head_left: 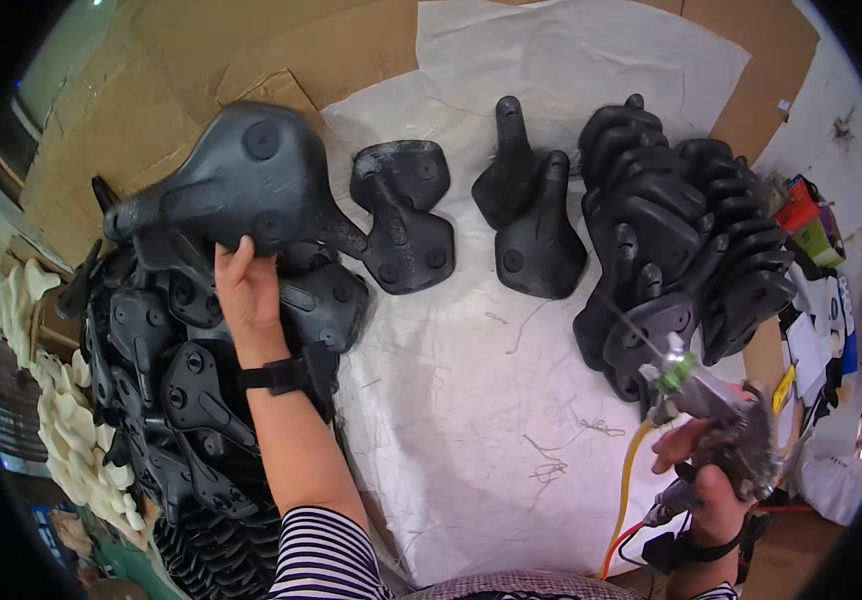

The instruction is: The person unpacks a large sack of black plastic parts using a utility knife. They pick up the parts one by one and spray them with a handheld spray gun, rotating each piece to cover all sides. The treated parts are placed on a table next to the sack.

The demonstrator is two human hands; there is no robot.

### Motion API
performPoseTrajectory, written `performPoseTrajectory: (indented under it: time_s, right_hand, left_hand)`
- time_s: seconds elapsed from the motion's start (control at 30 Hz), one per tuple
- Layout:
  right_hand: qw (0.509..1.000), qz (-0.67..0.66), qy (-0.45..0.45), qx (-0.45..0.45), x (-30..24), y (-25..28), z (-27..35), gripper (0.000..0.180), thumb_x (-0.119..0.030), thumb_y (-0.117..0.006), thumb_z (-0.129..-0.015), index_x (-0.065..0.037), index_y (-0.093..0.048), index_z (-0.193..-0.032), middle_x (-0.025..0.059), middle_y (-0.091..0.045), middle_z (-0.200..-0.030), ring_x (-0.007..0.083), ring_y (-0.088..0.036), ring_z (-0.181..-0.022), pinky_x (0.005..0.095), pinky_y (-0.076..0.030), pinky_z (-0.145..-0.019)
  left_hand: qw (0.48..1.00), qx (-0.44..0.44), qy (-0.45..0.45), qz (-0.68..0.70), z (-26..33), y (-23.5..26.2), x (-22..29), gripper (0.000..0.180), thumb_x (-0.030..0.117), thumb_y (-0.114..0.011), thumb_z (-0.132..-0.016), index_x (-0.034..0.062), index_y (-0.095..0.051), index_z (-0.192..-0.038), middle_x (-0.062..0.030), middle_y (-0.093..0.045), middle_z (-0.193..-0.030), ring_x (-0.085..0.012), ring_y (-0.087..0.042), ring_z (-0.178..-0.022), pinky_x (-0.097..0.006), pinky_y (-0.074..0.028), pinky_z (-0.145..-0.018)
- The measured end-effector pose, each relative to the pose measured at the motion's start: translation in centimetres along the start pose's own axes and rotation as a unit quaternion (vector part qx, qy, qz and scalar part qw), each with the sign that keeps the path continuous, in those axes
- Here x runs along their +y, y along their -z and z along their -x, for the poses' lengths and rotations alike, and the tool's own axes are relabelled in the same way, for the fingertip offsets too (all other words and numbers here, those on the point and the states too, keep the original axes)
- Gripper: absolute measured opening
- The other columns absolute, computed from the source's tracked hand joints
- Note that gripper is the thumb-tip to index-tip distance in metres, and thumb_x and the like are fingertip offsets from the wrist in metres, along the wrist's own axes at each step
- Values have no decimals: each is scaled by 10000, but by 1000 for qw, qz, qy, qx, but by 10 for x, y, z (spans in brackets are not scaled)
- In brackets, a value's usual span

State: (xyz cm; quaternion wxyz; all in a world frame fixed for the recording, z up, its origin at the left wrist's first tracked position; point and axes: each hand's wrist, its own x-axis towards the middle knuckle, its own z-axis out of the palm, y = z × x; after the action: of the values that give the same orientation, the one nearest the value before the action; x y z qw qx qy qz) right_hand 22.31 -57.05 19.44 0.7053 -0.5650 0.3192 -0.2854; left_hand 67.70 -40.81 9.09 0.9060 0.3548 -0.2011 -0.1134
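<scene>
My left hand (251,300) reaches up over the left pile, its thumb and fingers closed on the lower edge of a black saddle-shaped shell (211,190). That shell is lifted close to me, its wide end to the right and its narrow nose to the left. My fingers behind it are hidden. At the lower right my right hand (719,495) is wrapped round a grimy metal spray gun (726,415) with a green part near its nozzle. The gun points up and left, in front of the right-hand stack of similar shells (651,215).
Two black shells (411,235) lie at centre left, two more (543,240) at centre right. A big shell pile (141,330) fills the left, beside cream-coloured moulded pieces (66,410). A yellow hose (627,490) trails from the gun over the white sheet (461,430). Cardboard (371,40) lines the back.
</scene>
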Motion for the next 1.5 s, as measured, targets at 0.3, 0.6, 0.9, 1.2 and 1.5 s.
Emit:
performPoseTrajectory:
  time_s: [0.3,0.6,0.9,1.2,1.5]
  right_hand:
    - [989,88,-88,-75,45,22,-11,610,-99,-692,-753,44,-436,-1288,120,-635,-846,174,-625,-762,310,-513,-723]
    - [992,52,-94,-59,52,30,-8,631,-139,-720,-739,34,-444,-1280,120,-635,-850,194,-633,-765,334,-518,-746]
    - [995,38,-35,-86,36,13,-10,602,-53,-662,-772,27,-418,-1316,118,-625,-861,187,-623,-788,334,-516,-748]
    - [998,25,-16,-54,30,13,-1,594,-70,-661,-776,12,-406,-1307,135,-627,-908,213,-627,-778,349,-520,-731]
    - [993,-13,-113,-18,68,47,-9,634,-98,-698,-755,30,-408,-1305,123,-627,-865,204,-628,-807,351,-505,-788]
  left_hand:
    - [972,58,229,12,7,61,-100,336,80,-639,-801,70,-550,-1125,-61,-610,-1094,-252,-534,-1070,-420,-382,-872]
    - [958,41,247,-142,-3,20,-117,379,60,-712,-737,3,-539,-1070,-92,-600,-1042,-213,-550,-1018,-342,-402,-914]
    - [976,151,-130,-93,-8,-15,80,289,130,-603,-847,-20,-581,-1093,-107,-622,-1016,-196,-584,-896,-337,-475,-849]
    - [971,180,85,-135,-46,44,-58,380,178,-652,-824,100,-511,-1167,-30,-562,-982,-185,-543,-852,-325,-441,-745]
    - [916,208,305,-159,-78,27,-183,382,84,-589,-860,-20,-489,-1213,-121,-561,-1162,-264,-556,-956,-379,-450,-846]
